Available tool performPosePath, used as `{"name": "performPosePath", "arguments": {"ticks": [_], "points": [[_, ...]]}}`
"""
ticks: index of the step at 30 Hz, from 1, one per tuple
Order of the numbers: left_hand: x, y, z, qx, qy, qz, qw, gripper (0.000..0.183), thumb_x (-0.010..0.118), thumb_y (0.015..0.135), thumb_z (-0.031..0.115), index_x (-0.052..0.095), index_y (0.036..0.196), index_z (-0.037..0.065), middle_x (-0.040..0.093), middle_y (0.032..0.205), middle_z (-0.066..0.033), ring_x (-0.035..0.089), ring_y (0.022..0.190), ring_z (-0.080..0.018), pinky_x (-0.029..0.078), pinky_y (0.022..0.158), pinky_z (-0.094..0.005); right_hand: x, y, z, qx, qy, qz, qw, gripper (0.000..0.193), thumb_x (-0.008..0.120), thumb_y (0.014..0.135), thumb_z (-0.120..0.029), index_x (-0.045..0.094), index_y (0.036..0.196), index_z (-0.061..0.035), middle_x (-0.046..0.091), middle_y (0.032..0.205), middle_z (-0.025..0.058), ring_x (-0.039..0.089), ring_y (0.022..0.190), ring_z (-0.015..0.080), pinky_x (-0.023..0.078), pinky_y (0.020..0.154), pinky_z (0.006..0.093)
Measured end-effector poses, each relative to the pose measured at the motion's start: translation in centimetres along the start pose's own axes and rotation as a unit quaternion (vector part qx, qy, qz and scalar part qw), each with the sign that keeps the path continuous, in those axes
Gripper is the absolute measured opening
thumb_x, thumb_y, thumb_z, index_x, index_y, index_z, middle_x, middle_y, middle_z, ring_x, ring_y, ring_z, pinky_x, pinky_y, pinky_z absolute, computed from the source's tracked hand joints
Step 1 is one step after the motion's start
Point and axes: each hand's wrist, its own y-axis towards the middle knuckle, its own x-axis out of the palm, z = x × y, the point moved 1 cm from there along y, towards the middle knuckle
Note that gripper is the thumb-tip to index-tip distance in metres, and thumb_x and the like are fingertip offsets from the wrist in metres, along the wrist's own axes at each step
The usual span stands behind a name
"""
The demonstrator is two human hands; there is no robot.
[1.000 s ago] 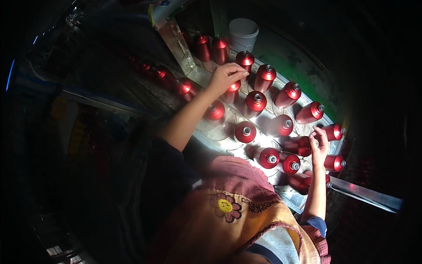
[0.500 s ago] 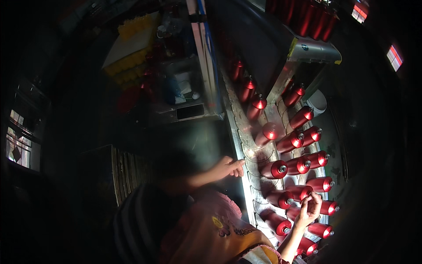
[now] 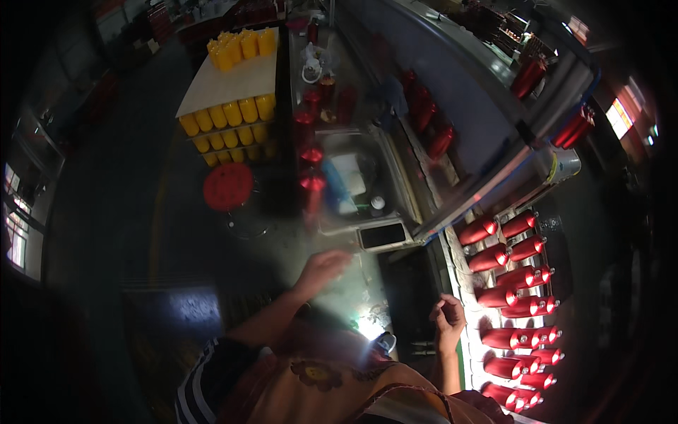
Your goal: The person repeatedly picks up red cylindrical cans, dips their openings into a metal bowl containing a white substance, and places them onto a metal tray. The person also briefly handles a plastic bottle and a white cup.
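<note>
My left hand (image 3: 323,273) hangs over the floor, left of the line, its fingers smeared by motion. Beside the line's near edge, my right hand (image 3: 448,319) has its fingers curled in; whether anything small is inside them is hidden. To its right, several glossy red bottles with metal necks, such as this red bottle (image 3: 497,297), lean in rows on a brightly lit conveyor (image 3: 472,311). Neither hand touches a bottle.
A dark flat panel (image 3: 382,236) lies at the corner of a bench holding a tray (image 3: 387,166) and blurred red bottles (image 3: 311,182). A red round stool (image 3: 227,187) stands left, before stacked yellow bottles (image 3: 232,113). A slanting metal post (image 3: 487,185) crosses above the conveyor.
My view has swung left, so the bench and yellow stack show more clearly. My right hand has come away from the red bottles to the conveyor's near side. My left hand has left the conveyor's edge.
</note>
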Motion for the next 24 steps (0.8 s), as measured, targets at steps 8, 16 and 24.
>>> {"name": "performPosePath", "arguments": {"ticks": [8,16,24], "points": [[-19.1,12.1,7.2,0.076,-0.037,0.192,0.978,0.02,0.065,0.092,0.009,0.067,0.111,0.004,0.066,0.087,0.0006,0.056,0.068,-0.0049,0.043,0.058,-0.0191,11.2,9.2,-5.3,0.023,-0.026,-0.017,0.999,0.03,0.066,0.089,-0.004,0.057,0.117,-0.0011,0.056,0.089,-0.0001,0.053,0.074,0.0081,0.045,0.065,0.0215],[-32.3,23.8,11.1,0.052,0.038,0.272,0.96,0.035,0.069,0.088,0.011,0.059,0.121,0.004,0.065,0.094,-0.0022,0.058,0.072,-0.0077,0.047,0.056,-0.0216,16.9,20.0,-4.0,-0.012,0.005,-0.021,1.0,0.03,0.062,0.089,0.001,0.058,0.118,-0.0015,0.055,0.093,-0.0017,0.051,0.077,0.006,0.043,0.068,0.0198],[-43.2,51.2,10.0,0.158,0.205,0.272,0.927,0.059,0.081,0.074,0.016,0.056,0.126,0.001,0.067,0.11,-0.0132,0.066,0.091,-0.0219,0.053,0.078,-0.0327,20.4,23.9,-1.4,0.014,-0.105,0.045,0.993,0.027,0.061,0.087,0.002,0.056,0.113,-0.0026,0.053,0.08,0.0006,0.05,0.066,0.0087,0.043,0.058,0.0234]]}}
